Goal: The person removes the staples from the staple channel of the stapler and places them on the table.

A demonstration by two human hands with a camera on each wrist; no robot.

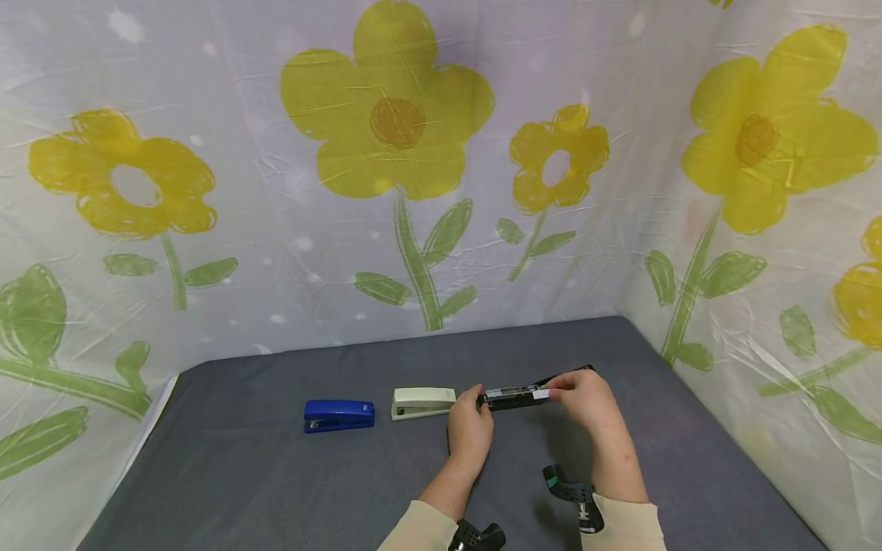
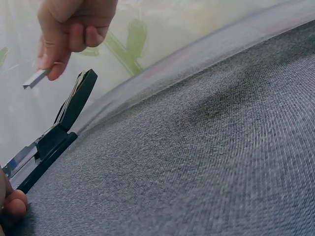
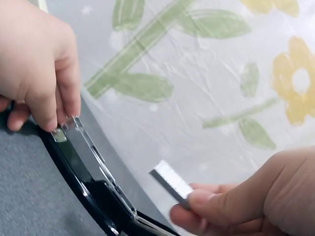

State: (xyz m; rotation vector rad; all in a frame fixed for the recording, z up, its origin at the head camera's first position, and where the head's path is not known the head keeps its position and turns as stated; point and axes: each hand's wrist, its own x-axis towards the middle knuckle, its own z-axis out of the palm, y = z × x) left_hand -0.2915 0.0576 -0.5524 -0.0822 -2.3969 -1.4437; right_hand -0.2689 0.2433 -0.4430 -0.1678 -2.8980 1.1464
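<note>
A black stapler (image 2: 49, 142) lies on the grey cloth with its top swung back, its metal staple channel (image 3: 91, 147) exposed. My left hand (image 1: 471, 428) grips the stapler's front end between thumb and fingers. Above the opened stapler, my right hand (image 1: 586, 398) pinches a short silver strip of staples (image 3: 172, 183) between thumb and fingertips. In the left wrist view the strip hangs in the air, apart from the channel. A white stapler (image 1: 423, 401) stands just left of my left hand, closed.
A blue stapler (image 1: 339, 415) stands further left on the grey cloth-covered table (image 1: 262, 490). Hanging sheets with yellow flowers (image 1: 303, 252) rise behind the table and at its sides. Dark wrist straps (image 1: 579, 497) sit at both sleeves.
</note>
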